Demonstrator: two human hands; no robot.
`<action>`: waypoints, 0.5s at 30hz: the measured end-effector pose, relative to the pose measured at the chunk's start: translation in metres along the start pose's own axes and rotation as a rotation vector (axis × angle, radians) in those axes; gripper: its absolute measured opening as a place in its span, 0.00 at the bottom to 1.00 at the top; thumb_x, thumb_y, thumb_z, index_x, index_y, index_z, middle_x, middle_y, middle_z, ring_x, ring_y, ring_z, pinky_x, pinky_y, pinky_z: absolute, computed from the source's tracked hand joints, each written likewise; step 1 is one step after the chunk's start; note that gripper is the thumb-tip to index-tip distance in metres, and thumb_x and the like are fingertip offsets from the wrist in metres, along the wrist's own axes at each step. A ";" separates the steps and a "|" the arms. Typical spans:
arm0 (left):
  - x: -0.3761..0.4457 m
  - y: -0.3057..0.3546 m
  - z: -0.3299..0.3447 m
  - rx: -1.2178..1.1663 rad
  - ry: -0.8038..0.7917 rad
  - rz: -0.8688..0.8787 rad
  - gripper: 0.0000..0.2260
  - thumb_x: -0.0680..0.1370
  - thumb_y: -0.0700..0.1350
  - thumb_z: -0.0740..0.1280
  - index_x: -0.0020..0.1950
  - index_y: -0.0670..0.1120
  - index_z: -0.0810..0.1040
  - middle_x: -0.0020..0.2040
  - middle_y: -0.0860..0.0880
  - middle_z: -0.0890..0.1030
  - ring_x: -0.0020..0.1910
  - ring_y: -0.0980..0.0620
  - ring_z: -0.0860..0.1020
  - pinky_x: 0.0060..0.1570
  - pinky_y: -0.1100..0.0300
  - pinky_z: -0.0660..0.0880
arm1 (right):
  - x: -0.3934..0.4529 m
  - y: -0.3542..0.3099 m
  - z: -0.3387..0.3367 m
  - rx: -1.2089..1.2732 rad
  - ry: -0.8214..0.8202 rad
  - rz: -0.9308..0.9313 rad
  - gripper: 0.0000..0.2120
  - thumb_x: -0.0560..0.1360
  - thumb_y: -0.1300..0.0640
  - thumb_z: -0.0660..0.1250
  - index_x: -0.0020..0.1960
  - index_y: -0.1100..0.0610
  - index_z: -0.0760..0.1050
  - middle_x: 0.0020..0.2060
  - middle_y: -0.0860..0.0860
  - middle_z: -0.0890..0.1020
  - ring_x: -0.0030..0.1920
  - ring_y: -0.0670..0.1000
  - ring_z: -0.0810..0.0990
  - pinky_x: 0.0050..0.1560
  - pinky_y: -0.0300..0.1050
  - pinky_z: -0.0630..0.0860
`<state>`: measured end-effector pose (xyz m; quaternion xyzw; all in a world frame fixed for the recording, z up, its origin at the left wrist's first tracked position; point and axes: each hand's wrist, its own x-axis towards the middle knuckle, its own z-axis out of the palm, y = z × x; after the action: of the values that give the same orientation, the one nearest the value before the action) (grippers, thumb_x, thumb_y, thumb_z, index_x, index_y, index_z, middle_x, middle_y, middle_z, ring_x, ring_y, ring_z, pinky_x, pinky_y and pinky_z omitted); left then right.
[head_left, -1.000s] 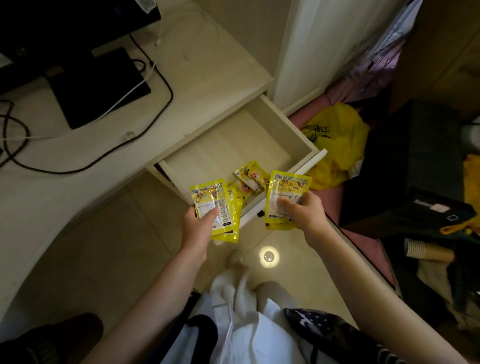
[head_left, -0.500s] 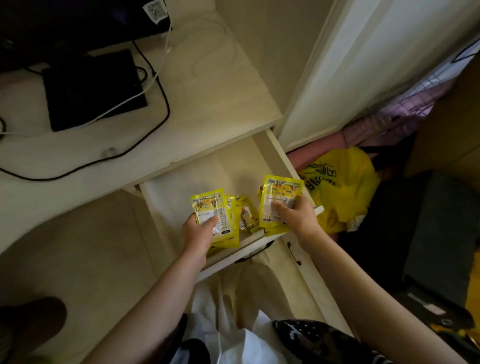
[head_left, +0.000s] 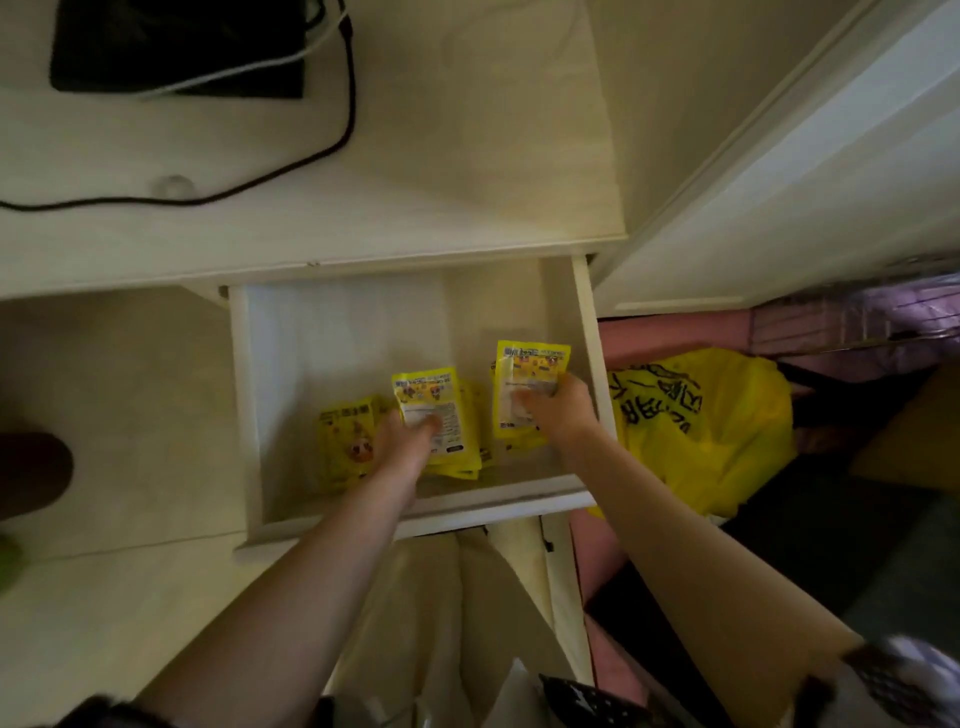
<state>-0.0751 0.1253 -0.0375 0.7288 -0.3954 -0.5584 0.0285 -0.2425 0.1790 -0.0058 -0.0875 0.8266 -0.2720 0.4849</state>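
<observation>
Pale bench (head_left: 467, 156) is seen across the top, with an open drawer (head_left: 244, 415) below its edge and a yellow bag (head_left: 717, 426) on the floor beside it. Inside the drawer, a yellow packet (head_left: 431, 397) is pinched in the closed grip of the left hand (head_left: 402, 441) just above a pile of packets (head_left: 460, 467), while a second packet (head_left: 527, 379) is clamped in the grip of the right hand (head_left: 560, 410) near the right wall.
</observation>
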 end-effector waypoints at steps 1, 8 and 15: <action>0.002 0.000 0.004 0.015 0.005 -0.001 0.12 0.77 0.47 0.68 0.58 0.43 0.77 0.54 0.45 0.80 0.49 0.46 0.77 0.47 0.57 0.69 | 0.006 0.000 0.004 0.001 -0.018 0.013 0.13 0.72 0.60 0.70 0.56 0.56 0.79 0.53 0.55 0.83 0.54 0.55 0.81 0.54 0.48 0.78; 0.018 -0.010 0.018 0.019 -0.003 -0.038 0.20 0.79 0.48 0.65 0.69 0.43 0.69 0.68 0.44 0.71 0.65 0.42 0.72 0.54 0.57 0.67 | 0.038 0.023 0.017 0.151 -0.134 0.201 0.09 0.70 0.61 0.73 0.45 0.49 0.78 0.52 0.58 0.83 0.53 0.60 0.82 0.55 0.64 0.78; 0.022 -0.011 0.013 0.158 -0.022 -0.016 0.22 0.80 0.49 0.64 0.71 0.42 0.66 0.70 0.43 0.69 0.66 0.41 0.70 0.58 0.55 0.68 | 0.045 0.032 0.009 -0.147 -0.054 0.186 0.16 0.75 0.62 0.67 0.63 0.59 0.75 0.60 0.59 0.79 0.60 0.60 0.77 0.63 0.54 0.74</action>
<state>-0.0787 0.1245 -0.0649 0.7259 -0.4326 -0.5334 -0.0379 -0.2545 0.1839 -0.0601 -0.0530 0.8354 -0.1622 0.5225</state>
